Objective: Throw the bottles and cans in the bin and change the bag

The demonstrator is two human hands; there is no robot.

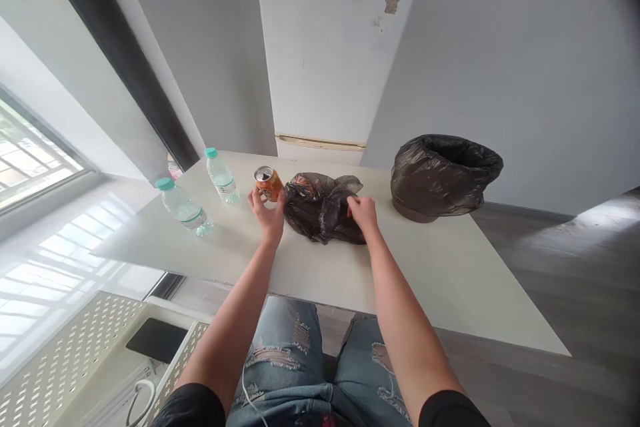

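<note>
My left hand (269,215) is wrapped round an orange drink can (270,183), which stands upright with its opened top facing up. Just right of it a thin black plastic bag (323,213) lies crumpled on the table, with something orange showing through its upper left part. The fingers of my right hand (362,210) are closed on the right side of this bag, pinching the plastic.
Two clear water bottles with green caps, a nearer bottle (185,205) and a farther bottle (221,177), stand at the left of the white table (435,280). A bin lined with a black bag (435,177) stands at the right. Behind is a white fridge (335,47); a perforated basket (65,347) is lower left.
</note>
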